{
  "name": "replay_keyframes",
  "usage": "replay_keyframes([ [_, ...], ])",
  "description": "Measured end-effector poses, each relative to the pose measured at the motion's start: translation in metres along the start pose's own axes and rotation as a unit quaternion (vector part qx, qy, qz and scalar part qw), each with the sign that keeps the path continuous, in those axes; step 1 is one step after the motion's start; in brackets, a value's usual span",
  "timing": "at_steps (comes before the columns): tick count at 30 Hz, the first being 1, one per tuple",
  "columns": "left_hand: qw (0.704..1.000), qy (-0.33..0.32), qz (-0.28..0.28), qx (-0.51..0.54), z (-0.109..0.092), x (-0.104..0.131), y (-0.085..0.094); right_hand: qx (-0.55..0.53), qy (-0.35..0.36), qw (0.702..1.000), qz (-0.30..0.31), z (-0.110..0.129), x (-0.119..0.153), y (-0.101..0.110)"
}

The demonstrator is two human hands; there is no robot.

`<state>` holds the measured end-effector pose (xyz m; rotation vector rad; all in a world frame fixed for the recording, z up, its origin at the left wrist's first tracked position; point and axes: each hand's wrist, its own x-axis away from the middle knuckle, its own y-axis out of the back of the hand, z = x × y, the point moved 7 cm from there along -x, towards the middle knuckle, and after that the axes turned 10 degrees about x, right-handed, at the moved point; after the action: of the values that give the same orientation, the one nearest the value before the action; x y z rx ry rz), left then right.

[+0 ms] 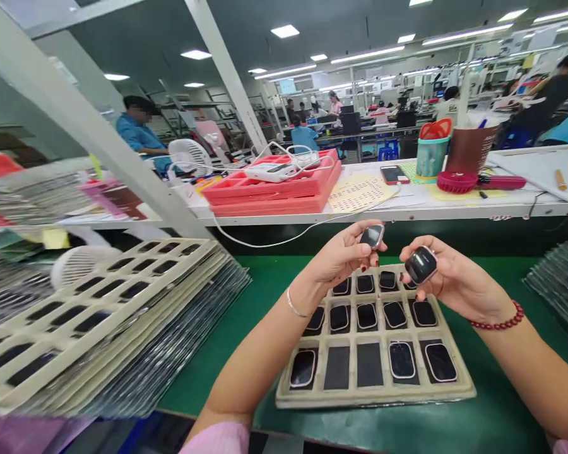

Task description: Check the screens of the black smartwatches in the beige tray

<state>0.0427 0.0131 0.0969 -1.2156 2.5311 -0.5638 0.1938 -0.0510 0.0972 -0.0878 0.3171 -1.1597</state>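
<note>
My left hand (343,255) pinches a small square watch case (372,236) with a silvery rim, raised over the back of a cream tray (373,398). To its right, my right hand (449,277) grips a second watch case (421,265), its glossy dark face turned toward me. The two cases are apart. Below them, the tray holds several similar cases in its compartments, such as one at the front right (440,362). Two front-row compartments show only their dark bottoms. My hands cover part of the tray's back row.
Stacked trays (170,315) stand at the left of the green bench (218,353), and more (561,290) at the right edge. The shelf behind carries red trays (274,198), a phone (394,174), a teal cup (430,157) and a pink fan (457,181). Other people sit farther back.
</note>
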Motion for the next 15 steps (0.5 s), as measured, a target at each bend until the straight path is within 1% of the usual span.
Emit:
replay_keyframes([
  [2,0.998,0.030,-0.050,-0.025,0.026,-0.022,0.022,-0.005,0.014,1.000,0.022,0.006,0.007,-0.007],
  [3,0.995,0.053,-0.068,-0.047,0.041,-0.028,0.030,-0.008,0.018,0.999,0.030,0.007,0.007,-0.009],
  [5,0.986,0.097,-0.083,-0.110,0.065,-0.032,0.040,-0.015,0.020,0.999,0.031,0.004,0.005,-0.007],
  [7,0.979,0.112,-0.077,-0.150,0.078,-0.030,0.043,-0.028,0.016,0.999,0.015,-0.002,-0.002,-0.001],
  [9,0.980,0.103,-0.060,-0.162,0.080,-0.026,0.042,-0.049,0.006,0.999,-0.009,-0.009,-0.009,0.005],
  [11,0.980,0.087,-0.048,-0.170,0.076,-0.024,0.039,-0.076,-0.008,0.997,-0.020,-0.015,-0.013,0.005],
  [13,0.979,0.070,-0.050,-0.185,0.069,-0.024,0.038,-0.097,-0.017,0.995,-0.006,-0.018,-0.011,-0.002],
  [15,0.977,0.061,-0.061,-0.196,0.064,-0.023,0.037,-0.105,-0.019,0.994,0.034,-0.017,-0.005,-0.017],
])
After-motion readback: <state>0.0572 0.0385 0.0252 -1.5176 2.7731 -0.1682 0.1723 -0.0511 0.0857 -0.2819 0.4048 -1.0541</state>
